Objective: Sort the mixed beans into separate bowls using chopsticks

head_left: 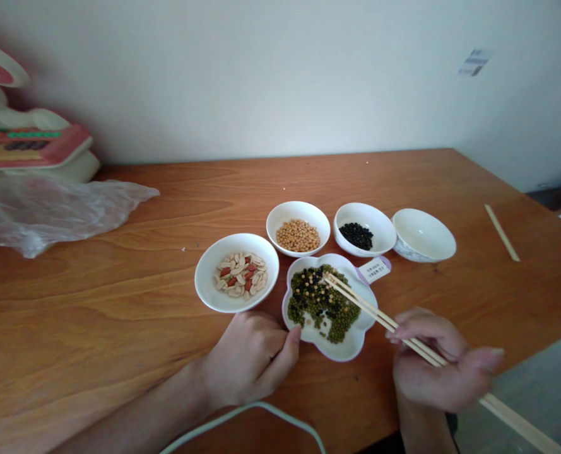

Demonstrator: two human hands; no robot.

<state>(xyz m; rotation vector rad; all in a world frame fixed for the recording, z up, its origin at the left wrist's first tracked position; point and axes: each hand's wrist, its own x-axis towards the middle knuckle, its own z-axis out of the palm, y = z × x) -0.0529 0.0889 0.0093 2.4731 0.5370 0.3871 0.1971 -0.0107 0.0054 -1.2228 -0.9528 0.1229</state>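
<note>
My right hand (438, 369) grips a pair of wooden chopsticks (370, 309); their tips rest over the mixed green and black beans in a flower-shaped white dish (351, 345). My left hand (252, 356) lies curled on the table, its thumb touching the dish's left rim, with nothing visible in it. Behind the dish stand a bowl of peanuts (236, 272), a bowl of yellow soybeans (298, 228), a bowl of black beans (364, 229) and an empty white bowl (423, 235).
A crumpled clear plastic bag (48, 211) lies at the far left by a pink and white appliance (29, 148). A single loose chopstick (501, 232) lies at the right. A white cable (247, 416) loops near the wooden table's (95, 315) front edge.
</note>
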